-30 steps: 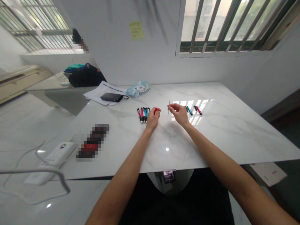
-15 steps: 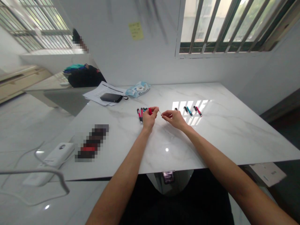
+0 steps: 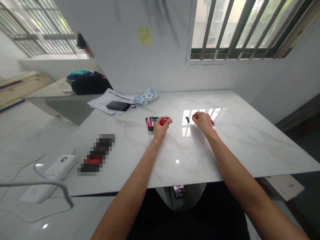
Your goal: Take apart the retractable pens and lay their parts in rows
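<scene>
In the head view, a slim bright-red pen barrel (image 3: 161, 122) is gripped in the curled fingers of the left hand (image 3: 159, 129), held just above a white, grey-veined marble-patterned table (image 3: 190, 160). The right hand (image 3: 205, 122) is poised to the right with thumb and fingertips drawn together; whether anything is pinched there cannot be told. A small black pen piece (image 3: 187, 119) is seen lying just left of those fingertips, and a pink-and-black pen part (image 3: 212, 122) is partly hidden behind the hand. Beside the left hand, a row of pink, teal and black pens (image 3: 151, 124) is laid out, partly covered by it. Farther back, a flat black case with a wrist loop (image 3: 117, 106) is rested on printed white papers (image 3: 98, 102), near a crumpled blue-and-white plastic packet (image 3: 147, 97).
</scene>
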The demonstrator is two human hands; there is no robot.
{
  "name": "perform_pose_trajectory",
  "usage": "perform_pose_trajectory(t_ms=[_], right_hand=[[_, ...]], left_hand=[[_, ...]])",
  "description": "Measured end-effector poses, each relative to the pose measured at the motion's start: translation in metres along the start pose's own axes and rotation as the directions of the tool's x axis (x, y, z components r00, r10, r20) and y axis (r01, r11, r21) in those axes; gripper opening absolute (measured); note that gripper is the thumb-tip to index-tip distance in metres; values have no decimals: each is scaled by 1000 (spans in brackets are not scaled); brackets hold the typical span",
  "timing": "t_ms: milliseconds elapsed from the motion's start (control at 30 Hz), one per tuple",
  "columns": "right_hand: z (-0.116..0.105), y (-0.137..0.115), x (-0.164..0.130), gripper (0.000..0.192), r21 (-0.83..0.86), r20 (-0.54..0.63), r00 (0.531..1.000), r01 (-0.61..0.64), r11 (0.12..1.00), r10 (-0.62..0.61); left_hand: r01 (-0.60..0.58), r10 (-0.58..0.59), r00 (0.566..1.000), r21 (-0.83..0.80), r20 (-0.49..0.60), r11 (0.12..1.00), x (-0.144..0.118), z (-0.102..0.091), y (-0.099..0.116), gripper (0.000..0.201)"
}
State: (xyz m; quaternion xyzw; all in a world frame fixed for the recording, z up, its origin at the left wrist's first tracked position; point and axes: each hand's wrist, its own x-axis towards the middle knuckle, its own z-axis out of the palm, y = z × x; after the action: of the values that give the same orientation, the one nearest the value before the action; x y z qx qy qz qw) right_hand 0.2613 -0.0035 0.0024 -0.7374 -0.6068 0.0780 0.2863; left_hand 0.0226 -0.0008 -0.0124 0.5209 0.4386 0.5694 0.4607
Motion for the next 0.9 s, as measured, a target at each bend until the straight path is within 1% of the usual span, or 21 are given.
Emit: perform_pose_trajectory(t_ms=[67,167,333,433,567,633,667,700,733,767,833,900], right_hand=[[4,2,1,18,-52,38,999,-15,999,17],[11,1,0,20,-83,77,997,-2,997,8],[16,-6,-5,29,-110,98,995,40,993,-29],[16,-11,-8,31,-110,126,991,57,992,-43],[16,-12,-10,32,-101,108,994,28,995,-17],[17,-12,-9,32,-50,79,997,19,999,-15],[17,-12,-9,31,6,60,997,40,999,-40],[18,-13,-9,30,83,40,995,86,993,-89],[18,-14,-10,29,174,24,987,155,972,-162],[18,-16,-11,29,272,19,968,236,933,-250],[20,-21,-14,35,461,45,902,362,810,-429],[21,-27,-19,43,598,94,829,395,697,-551]], left_hand=[[-5,5,1000,23,-2,1000,0,0,0,37],[-5,5,1000,29,-4,1000,0,0,0,37],[17,-17,1000,13,17,1000,-1,-1,2,36],[25,-26,999,14,43,1000,-3,0,3,36],[67,-68,993,8,101,998,-6,1,4,39],[103,-103,985,11,137,995,-7,1,5,43],[117,-118,982,14,150,993,-8,1,6,45],[128,-129,979,18,159,992,-9,1,6,48],[134,-136,977,21,164,991,-10,1,7,51],[139,-141,975,25,169,990,-10,1,7,53],[139,-142,975,29,170,990,-11,1,8,58],[139,-143,976,36,167,990,-11,0,8,61]])
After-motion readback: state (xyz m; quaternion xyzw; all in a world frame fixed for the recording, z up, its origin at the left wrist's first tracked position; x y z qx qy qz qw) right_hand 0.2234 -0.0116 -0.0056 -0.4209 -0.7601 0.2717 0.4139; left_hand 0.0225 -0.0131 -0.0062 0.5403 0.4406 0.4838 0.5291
